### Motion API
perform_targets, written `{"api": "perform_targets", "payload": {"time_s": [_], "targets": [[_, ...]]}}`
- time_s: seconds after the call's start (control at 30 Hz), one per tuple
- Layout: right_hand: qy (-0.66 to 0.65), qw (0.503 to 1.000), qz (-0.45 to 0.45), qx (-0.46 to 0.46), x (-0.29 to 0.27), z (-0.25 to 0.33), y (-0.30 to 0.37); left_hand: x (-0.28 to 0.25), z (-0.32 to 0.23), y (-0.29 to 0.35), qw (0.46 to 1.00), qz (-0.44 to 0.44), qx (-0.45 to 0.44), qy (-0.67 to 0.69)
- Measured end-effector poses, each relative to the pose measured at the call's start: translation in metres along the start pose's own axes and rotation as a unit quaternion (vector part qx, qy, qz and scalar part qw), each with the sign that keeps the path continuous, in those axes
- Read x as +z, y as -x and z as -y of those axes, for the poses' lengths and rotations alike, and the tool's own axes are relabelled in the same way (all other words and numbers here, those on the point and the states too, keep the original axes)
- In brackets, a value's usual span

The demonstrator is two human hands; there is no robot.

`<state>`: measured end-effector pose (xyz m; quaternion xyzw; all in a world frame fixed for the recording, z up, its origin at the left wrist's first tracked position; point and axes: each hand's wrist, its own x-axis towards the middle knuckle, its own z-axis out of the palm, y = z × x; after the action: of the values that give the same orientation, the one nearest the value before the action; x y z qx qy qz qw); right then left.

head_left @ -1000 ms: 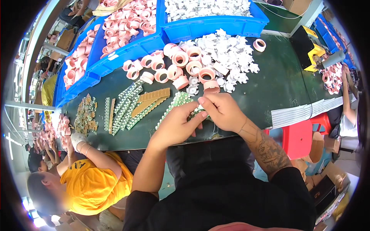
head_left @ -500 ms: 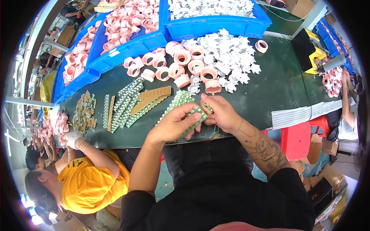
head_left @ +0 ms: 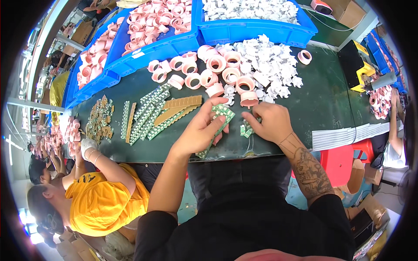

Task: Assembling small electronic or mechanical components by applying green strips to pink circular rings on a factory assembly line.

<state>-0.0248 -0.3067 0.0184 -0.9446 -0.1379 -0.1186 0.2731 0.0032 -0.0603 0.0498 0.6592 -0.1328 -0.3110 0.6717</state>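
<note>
My left hand (head_left: 203,129) is closed on a strip of green circuit boards (head_left: 223,112), thumb on top and fingers beneath. To its right, low over the green table, my right hand (head_left: 272,123) has its thumb and fingers curled in around a small green circuit board (head_left: 259,119), mostly hidden by the fingers. A small circuit board piece (head_left: 246,130) shows just below the right thumb; whether the thumb touches it I cannot tell. Another green board strip (head_left: 202,153) lies partly under my left hand. Pink ring-shaped parts (head_left: 248,98) stand just beyond both hands.
Blue bins (head_left: 257,27) hold white and pink parts at the back. White plastic parts (head_left: 270,65) are heaped in front. Left lie several board strips (head_left: 150,115), brown strips (head_left: 178,103) and a pile of small boards (head_left: 100,119). A co-worker in yellow (head_left: 106,200) sits at left.
My right hand has come away from the board strip and moved right. The small board piece now shows below its thumb. My left hand still grips the strip. The whole view has shifted slightly.
</note>
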Motion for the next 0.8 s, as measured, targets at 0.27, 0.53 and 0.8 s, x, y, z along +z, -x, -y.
{"api": "perform_targets", "payload": {"time_s": [0.27,0.53,0.8], "targets": [[-0.396,0.908,0.132,0.043,-0.006,0.038,-0.026,0.017,-0.021,0.004,0.999,0.029,-0.027,-0.036],[-0.573,0.8,0.074,0.161,0.017,0.044,-0.011,0.012,-0.018,0.006,0.997,0.053,-0.044,-0.029],[-0.195,0.98,-0.043,0.026,0.014,0.021,-0.01,0.004,0.005,0.004,1.0,-0.013,-0.012,0.0]]}}
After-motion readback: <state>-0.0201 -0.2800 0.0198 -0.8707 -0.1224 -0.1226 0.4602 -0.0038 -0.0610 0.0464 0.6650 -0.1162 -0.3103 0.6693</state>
